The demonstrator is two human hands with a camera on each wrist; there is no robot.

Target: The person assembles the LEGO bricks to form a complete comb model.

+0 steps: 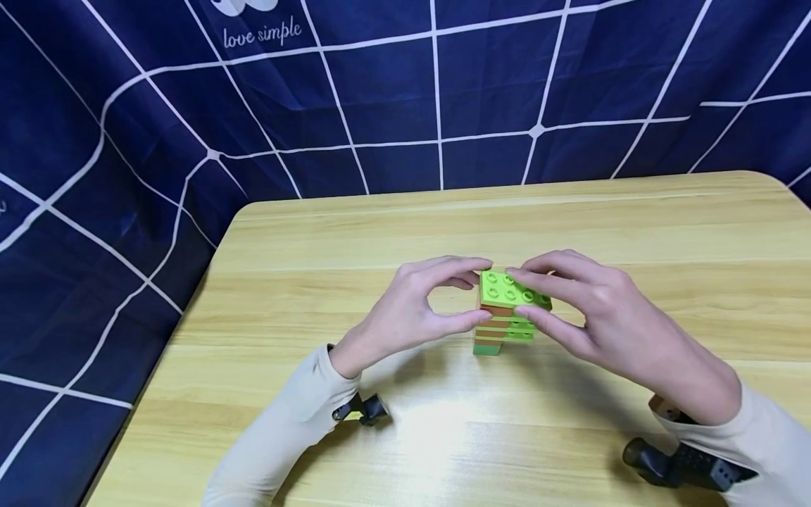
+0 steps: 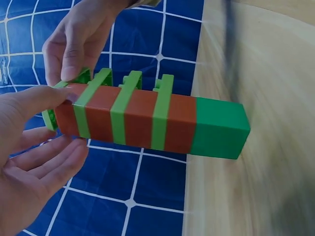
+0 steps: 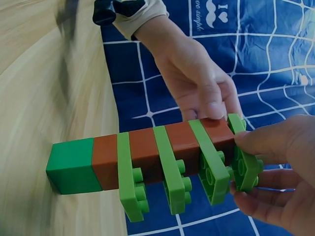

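Note:
A tower of toy building bricks stands upright on the table. Its base is a dark green brick, and above that orange-brown bricks alternate with lime green plates that jut out to one side. My left hand holds the upper end, its thumb against the topmost orange-brown brick. At the top lies a studded lime green plate, which my right hand pinches by its jutting end between thumb and fingers. Part of that plate is hidden behind the right fingers.
The light wooden table carries the tower right of its middle. Dark blue cloth with white lines hangs behind and at the left. Each wrist wears a small black camera, low over the tabletop.

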